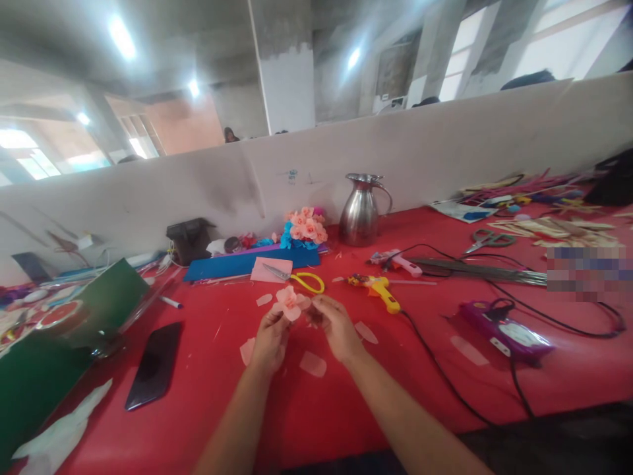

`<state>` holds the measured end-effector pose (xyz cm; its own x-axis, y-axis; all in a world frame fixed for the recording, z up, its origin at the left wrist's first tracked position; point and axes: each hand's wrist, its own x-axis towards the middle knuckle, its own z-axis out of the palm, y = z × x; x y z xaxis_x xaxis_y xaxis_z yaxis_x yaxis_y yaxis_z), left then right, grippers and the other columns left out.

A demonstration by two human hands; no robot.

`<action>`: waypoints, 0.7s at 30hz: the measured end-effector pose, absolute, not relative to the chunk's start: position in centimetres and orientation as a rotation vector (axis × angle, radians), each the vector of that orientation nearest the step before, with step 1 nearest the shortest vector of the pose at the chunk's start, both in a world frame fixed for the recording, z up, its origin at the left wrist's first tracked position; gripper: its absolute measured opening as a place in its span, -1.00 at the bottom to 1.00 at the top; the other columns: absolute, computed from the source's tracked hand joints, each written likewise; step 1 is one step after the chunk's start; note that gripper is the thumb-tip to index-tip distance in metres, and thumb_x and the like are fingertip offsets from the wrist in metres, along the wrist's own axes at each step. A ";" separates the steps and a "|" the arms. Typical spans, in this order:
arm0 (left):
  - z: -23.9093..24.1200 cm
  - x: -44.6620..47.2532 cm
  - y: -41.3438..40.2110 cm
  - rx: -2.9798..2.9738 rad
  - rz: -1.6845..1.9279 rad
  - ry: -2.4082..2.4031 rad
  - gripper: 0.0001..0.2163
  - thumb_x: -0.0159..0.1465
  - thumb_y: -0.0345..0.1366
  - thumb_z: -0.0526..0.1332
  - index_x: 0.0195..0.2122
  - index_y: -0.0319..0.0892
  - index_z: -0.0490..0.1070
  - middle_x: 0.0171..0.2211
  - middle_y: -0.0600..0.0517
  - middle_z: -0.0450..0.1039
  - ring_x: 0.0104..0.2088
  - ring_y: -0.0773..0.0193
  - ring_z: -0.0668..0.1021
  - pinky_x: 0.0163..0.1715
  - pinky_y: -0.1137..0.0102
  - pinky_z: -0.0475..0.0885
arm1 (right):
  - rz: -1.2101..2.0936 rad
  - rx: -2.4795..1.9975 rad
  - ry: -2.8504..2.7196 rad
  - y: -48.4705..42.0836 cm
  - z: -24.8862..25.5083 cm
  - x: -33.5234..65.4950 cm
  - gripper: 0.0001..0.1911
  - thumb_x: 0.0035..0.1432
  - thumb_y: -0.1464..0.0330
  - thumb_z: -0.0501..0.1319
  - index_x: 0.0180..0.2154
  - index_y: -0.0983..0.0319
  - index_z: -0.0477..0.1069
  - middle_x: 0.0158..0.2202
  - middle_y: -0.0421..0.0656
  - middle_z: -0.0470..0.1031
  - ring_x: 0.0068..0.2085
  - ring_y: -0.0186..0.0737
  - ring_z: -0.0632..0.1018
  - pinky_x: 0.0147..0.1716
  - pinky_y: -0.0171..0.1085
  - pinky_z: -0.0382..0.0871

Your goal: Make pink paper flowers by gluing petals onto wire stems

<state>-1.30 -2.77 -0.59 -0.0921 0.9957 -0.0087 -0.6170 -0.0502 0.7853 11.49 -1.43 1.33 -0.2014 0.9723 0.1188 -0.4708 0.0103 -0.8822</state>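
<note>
Head view: left grip pinches pink flower, right grip seemingly its edge, room between the forearms

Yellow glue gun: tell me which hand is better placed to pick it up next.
Probably the right hand: the yellow glue gun lies nearer to it, beyond and to the right, while the left hand is farther off and holds the pink flower.

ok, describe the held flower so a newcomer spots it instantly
Start at the red table, near its middle. There the left hand holds a single peach-pink flower, unlike the peach flowers bunched by the low wall, which no hand touches.
</note>
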 end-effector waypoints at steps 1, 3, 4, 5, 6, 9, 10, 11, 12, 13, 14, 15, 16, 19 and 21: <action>-0.6 -1.3 -2.7 0.674 1.533 0.770 -0.82 -0.14 -0.39 0.40 -0.47 -0.21 0.49 -0.55 0.12 0.40 -0.56 0.50 0.34 -0.48 0.55 0.26 | 1.510 -0.685 -1.006 -1.4 1.4 11.5 -0.76 0.00 0.21 0.19 -0.53 0.26 0.39 -0.57 -0.21 0.39 -0.55 -0.37 0.33 -0.57 -0.37 0.11; -0.8 -1.4 -2.7 0.688 1.526 0.781 -0.81 -0.13 -0.37 0.40 -0.45 -0.21 0.49 -0.54 0.11 0.41 -0.54 0.50 0.34 -0.47 0.54 0.25 | 1.512 -0.695 -1.002 -1.4 1.6 11.5 -0.75 -0.01 0.19 0.20 -0.52 0.26 0.38 -0.57 -0.21 0.39 -0.56 -0.38 0.33 -0.59 -0.37 0.10; -0.9 -1.4 -2.7 0.696 1.522 0.774 -0.81 -0.12 -0.37 0.39 -0.44 -0.21 0.49 -0.52 0.11 0.41 -0.53 0.49 0.35 -0.45 0.54 0.26 | 1.513 -0.697 -1.012 -1.5 1.6 11.5 -0.75 -0.01 0.20 0.20 -0.52 0.25 0.38 -0.57 -0.21 0.39 -0.56 -0.38 0.33 -0.58 -0.37 0.10; -1.0 -1.5 -2.7 0.701 1.519 0.763 -0.81 -0.11 -0.37 0.39 -0.43 -0.21 0.48 -0.51 0.11 0.42 -0.52 0.49 0.35 -0.43 0.53 0.26 | 1.513 -0.699 -1.030 -1.4 1.6 11.5 -0.77 -0.02 0.21 0.21 -0.51 0.25 0.38 -0.58 -0.22 0.39 -0.56 -0.38 0.34 -0.58 -0.37 0.11; -1.1 -1.5 -2.6 0.706 1.514 0.753 -0.81 -0.10 -0.37 0.38 -0.43 -0.21 0.48 -0.50 0.10 0.42 -0.51 0.48 0.36 -0.42 0.52 0.26 | 1.512 -0.702 -1.053 -1.4 1.6 11.5 -0.79 -0.03 0.22 0.22 -0.50 0.25 0.39 -0.59 -0.23 0.38 -0.55 -0.38 0.34 -0.56 -0.37 0.12; -1.3 -1.6 -2.6 0.726 1.493 0.746 -0.84 -0.06 -0.35 0.36 -0.43 -0.22 0.45 -0.52 0.10 0.39 -0.51 0.47 0.37 -0.43 0.52 0.26 | 1.494 -0.714 -1.097 -1.4 1.3 11.6 -0.86 -0.06 0.28 0.25 -0.49 0.23 0.41 -0.62 -0.27 0.36 -0.56 -0.39 0.33 -0.53 -0.36 0.13; -1.4 -1.6 -2.6 0.737 1.483 0.750 -0.85 -0.03 -0.33 0.35 -0.44 -0.22 0.43 -0.53 0.10 0.38 -0.52 0.47 0.36 -0.45 0.52 0.25 | 1.492 -0.718 -1.100 -1.4 1.3 11.6 -0.87 -0.07 0.29 0.24 -0.49 0.22 0.41 -0.62 -0.28 0.37 -0.56 -0.39 0.33 -0.53 -0.36 0.13; -1.3 -1.6 -2.6 0.750 1.469 0.752 -0.86 0.00 -0.31 0.33 -0.46 -0.23 0.42 -0.54 0.10 0.36 -0.53 0.48 0.35 -0.47 0.53 0.23 | 1.496 -0.719 -1.101 -1.3 1.2 11.6 -0.88 -0.06 0.30 0.24 -0.50 0.22 0.41 -0.61 -0.27 0.38 -0.56 -0.39 0.33 -0.53 -0.36 0.13; -1.3 -1.6 -2.6 0.761 1.455 0.753 -0.86 0.03 -0.28 0.31 -0.47 -0.23 0.40 -0.54 0.11 0.35 -0.55 0.49 0.34 -0.50 0.54 0.22 | 1.503 -0.719 -1.097 -1.3 1.2 11.6 -0.88 -0.06 0.30 0.23 -0.50 0.22 0.40 -0.60 -0.27 0.40 -0.56 -0.39 0.33 -0.54 -0.36 0.13; -1.2 -1.6 -2.7 0.768 1.439 0.754 -0.84 0.06 -0.25 0.29 -0.47 -0.23 0.38 -0.54 0.11 0.35 -0.57 0.50 0.32 -0.52 0.55 0.21 | 1.513 -0.718 -1.094 -1.3 1.1 11.5 -0.88 -0.05 0.30 0.22 -0.51 0.22 0.40 -0.58 -0.25 0.42 -0.56 -0.39 0.34 -0.54 -0.36 0.13; -1.2 -1.6 -2.7 0.772 1.423 0.753 -0.83 0.08 -0.24 0.28 -0.47 -0.23 0.37 -0.54 0.11 0.34 -0.58 0.51 0.31 -0.54 0.55 0.19 | 1.524 -0.721 -1.088 -1.2 1.1 11.5 -0.87 -0.05 0.29 0.22 -0.51 0.22 0.41 -0.56 -0.24 0.44 -0.55 -0.39 0.34 -0.54 -0.36 0.12; -1.1 -1.6 -2.7 0.772 1.410 0.750 -0.82 0.09 -0.22 0.27 -0.46 -0.23 0.36 -0.54 0.11 0.33 -0.60 0.52 0.30 -0.56 0.56 0.18 | 1.531 -0.726 -1.077 -1.2 1.1 11.5 -0.87 -0.05 0.29 0.21 -0.50 0.23 0.41 -0.54 -0.23 0.45 -0.55 -0.39 0.35 -0.55 -0.36 0.12; -1.0 -1.6 -2.7 0.769 1.403 0.747 -0.82 0.09 -0.22 0.26 -0.45 -0.23 0.35 -0.53 0.11 0.33 -0.60 0.52 0.29 -0.57 0.56 0.18 | 1.535 -0.734 -1.065 -1.1 1.0 11.4 -0.87 -0.05 0.29 0.21 -0.50 0.23 0.41 -0.54 -0.23 0.46 -0.55 -0.39 0.35 -0.55 -0.36 0.12; -0.9 -1.5 -2.7 0.761 1.397 0.740 -0.82 0.09 -0.23 0.27 -0.43 -0.22 0.34 -0.53 0.11 0.32 -0.62 0.52 0.28 -0.58 0.58 0.17 | 1.529 -0.760 -1.049 -1.0 0.9 11.4 -0.84 -0.06 0.27 0.21 -0.46 0.24 0.43 -0.53 -0.21 0.45 -0.56 -0.38 0.36 -0.58 -0.37 0.10; -0.9 -1.5 -2.6 0.755 1.402 0.737 -0.83 0.09 -0.23 0.27 -0.42 -0.22 0.35 -0.53 0.11 0.32 -0.61 0.52 0.28 -0.58 0.58 0.19 | 1.519 -0.771 -1.060 -0.9 0.8 11.3 -0.82 -0.06 0.25 0.21 -0.45 0.24 0.43 -0.53 -0.20 0.45 -0.56 -0.38 0.36 -0.58 -0.37 0.10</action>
